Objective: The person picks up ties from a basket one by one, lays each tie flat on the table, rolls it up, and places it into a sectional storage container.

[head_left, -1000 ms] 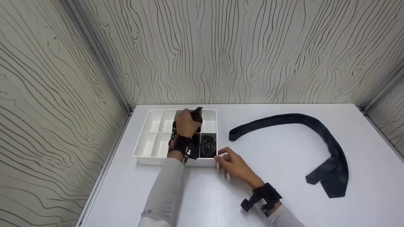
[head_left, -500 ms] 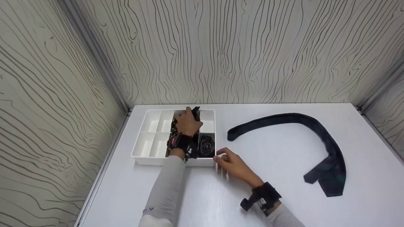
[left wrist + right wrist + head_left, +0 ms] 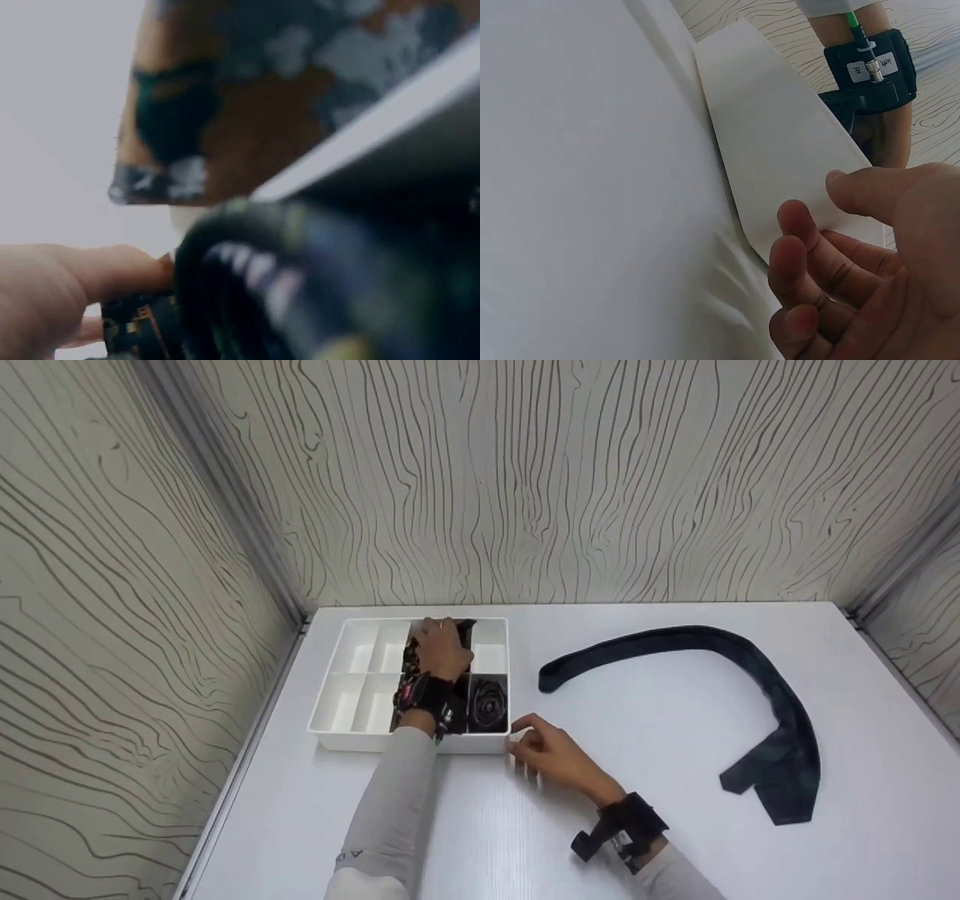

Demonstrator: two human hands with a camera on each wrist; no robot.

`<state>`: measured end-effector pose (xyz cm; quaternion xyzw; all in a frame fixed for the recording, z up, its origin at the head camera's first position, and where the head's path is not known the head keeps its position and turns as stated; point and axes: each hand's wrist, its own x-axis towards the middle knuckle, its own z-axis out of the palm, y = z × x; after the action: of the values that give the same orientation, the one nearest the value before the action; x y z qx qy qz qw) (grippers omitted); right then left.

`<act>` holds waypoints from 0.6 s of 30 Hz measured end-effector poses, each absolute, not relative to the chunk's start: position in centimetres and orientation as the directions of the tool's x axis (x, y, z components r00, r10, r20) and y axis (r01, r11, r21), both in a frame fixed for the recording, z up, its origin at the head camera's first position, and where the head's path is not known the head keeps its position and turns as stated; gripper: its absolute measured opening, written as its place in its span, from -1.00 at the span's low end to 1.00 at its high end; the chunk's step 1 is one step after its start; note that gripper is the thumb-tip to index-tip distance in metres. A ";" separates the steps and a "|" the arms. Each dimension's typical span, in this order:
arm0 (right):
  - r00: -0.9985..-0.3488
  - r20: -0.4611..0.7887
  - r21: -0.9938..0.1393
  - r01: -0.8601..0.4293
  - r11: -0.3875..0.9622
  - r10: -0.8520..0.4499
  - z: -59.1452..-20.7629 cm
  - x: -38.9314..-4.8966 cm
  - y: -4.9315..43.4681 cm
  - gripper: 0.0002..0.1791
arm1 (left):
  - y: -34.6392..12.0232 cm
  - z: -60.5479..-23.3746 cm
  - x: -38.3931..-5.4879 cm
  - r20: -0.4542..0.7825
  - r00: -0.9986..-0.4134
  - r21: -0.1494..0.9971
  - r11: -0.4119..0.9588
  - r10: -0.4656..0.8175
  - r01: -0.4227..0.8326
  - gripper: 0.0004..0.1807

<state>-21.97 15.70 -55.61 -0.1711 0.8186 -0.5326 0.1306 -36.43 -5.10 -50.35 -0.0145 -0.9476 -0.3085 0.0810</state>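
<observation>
My left hand [image 3: 444, 652] reaches into a white divided box [image 3: 352, 741] and holds a dark patterned rolled necktie [image 3: 411, 658] in a back compartment. In the left wrist view its thumb [image 3: 127, 268] touches the dark roll [image 3: 202, 300], and a brown flowered piece of fabric [image 3: 255, 135] shows above. The other fingers are hidden there. My right hand [image 3: 551, 751] is at the box's front right corner, fingers loosely bent; the right wrist view shows them beside the white wall [image 3: 765, 135]. A black rolled necktie [image 3: 489, 705] lies in the front right compartment.
A long dark green necktie [image 3: 791, 716] lies in a curve on the white table [image 3: 637, 720], right of the box. Wood-patterned walls [image 3: 525, 495] stand behind and at both sides. My left wrist partly covers dark fabric in the front compartment beside the black roll.
My left hand has settled lower over the rolled necktie, and less of the roll sticks up beside its fingers. My right hand stays at the corner. The head view has shifted slightly.
</observation>
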 end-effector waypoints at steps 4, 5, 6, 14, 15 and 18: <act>-0.903 -0.019 -0.920 -0.152 0.362 -0.429 -55.7 -22.2 15.7 -0.63 | -6.2 -51.4 -37.8 0.223 -0.975 0.587 0.799 -0.006 0.129 -0.56; -0.904 -0.019 -0.918 -0.154 0.365 -0.428 -55.7 -22.3 15.8 -0.63 | -6.4 -51.4 -37.9 0.244 -0.970 0.600 0.786 -0.005 0.147 -0.61; -0.906 -0.017 -0.915 -0.156 0.372 -0.423 -55.7 -22.5 15.9 -0.63 | -6.7 -51.4 -37.9 0.268 -0.963 0.612 0.772 -0.002 0.169 -0.68; -0.974 0.124 -0.759 -0.215 0.614 -0.188 -55.5 -25.2 16.9 -0.57 | -7.7 -49.8 -35.8 0.289 -0.957 0.620 0.756 0.029 0.210 -0.69; -0.975 0.150 -0.726 -0.221 0.651 -0.164 -55.5 -25.6 17.1 -0.53 | -7.7 -49.7 -35.6 0.272 -0.962 0.628 0.752 0.027 0.199 -0.68; -0.974 0.179 -0.653 -0.224 0.723 -0.140 -55.5 -26.6 17.8 -0.39 | -7.9 -49.3 -35.5 0.235 -0.972 0.658 0.733 0.017 0.172 -0.67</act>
<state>-26.61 17.84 -55.55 -0.0980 0.9264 -0.3587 -0.0585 -35.50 -7.87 -49.26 -0.0511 -0.9247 -0.3618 0.1071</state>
